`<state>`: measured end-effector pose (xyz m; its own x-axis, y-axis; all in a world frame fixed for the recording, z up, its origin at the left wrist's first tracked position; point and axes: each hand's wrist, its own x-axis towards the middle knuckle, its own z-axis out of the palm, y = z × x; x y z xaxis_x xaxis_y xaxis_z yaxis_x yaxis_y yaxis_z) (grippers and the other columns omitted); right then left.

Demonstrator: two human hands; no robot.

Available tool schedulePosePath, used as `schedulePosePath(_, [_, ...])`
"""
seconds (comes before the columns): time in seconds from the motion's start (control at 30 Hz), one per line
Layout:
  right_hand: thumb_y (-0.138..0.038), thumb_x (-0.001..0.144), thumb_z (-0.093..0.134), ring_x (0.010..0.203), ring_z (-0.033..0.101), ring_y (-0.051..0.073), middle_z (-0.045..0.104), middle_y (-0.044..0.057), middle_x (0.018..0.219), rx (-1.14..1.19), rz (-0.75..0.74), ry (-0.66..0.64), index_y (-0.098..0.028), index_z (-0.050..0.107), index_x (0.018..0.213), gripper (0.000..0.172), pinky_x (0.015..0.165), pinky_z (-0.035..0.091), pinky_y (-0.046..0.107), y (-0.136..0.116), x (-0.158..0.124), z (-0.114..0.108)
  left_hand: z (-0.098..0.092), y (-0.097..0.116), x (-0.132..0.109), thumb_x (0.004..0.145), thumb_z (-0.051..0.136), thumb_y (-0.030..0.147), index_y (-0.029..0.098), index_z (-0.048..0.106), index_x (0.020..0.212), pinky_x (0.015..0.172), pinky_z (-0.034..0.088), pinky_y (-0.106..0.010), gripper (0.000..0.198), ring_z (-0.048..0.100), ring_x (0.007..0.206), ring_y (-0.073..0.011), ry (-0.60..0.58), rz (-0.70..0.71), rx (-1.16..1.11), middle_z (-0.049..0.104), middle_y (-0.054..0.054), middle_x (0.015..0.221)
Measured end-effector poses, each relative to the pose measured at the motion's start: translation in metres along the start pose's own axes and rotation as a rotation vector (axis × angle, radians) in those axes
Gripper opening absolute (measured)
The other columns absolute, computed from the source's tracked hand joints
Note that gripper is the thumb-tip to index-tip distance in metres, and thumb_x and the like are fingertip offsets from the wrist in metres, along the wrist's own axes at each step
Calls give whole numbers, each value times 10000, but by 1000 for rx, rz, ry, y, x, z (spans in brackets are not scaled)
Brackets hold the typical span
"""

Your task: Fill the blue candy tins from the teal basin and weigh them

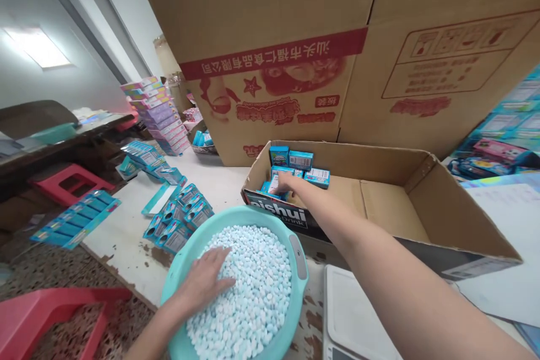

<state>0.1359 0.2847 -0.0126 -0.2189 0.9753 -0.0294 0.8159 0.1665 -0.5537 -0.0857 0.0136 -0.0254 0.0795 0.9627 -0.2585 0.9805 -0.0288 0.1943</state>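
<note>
If swept wide, our splayed left hand [207,277] could spill sweets [255,275]; our right hand's [287,182] grip we can't tell.

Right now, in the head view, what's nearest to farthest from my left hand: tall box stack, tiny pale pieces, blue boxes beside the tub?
1. Tiny pale pieces: under your left hand, in the tub.
2. Blue boxes: left of the tub.
3. Tall box stack: farther back, upper left.

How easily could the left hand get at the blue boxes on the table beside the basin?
Probably yes: only the basin's rim seems to separate the left hand from those blue boxes.
</note>
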Motion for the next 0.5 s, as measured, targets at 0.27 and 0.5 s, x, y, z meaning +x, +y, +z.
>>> schedulePosePath(0.27, [-193, 425, 886, 647, 583, 164, 609, 29, 804, 78, 77, 65, -162, 571, 786, 481, 558, 476, 272, 34, -17, -37, 5, 48, -23, 813, 547, 492, 155, 566, 1233, 996, 371, -460, 539, 463, 1176, -342, -164, 46, -56, 538, -156, 1228])
schedulePosePath(0.5, [-188, 574, 765, 899, 578, 191, 608, 31, 983, 112, -104, 239, -180, 582, 994, 458, 804, 454, 307, 30, -71, -76, 21, 67, -46, 857, 563, 350, 239, 558, 1267, 1006, 328, -540, 424, 419, 1240, -342, -18, 80, -12, 505, -105, 1349])
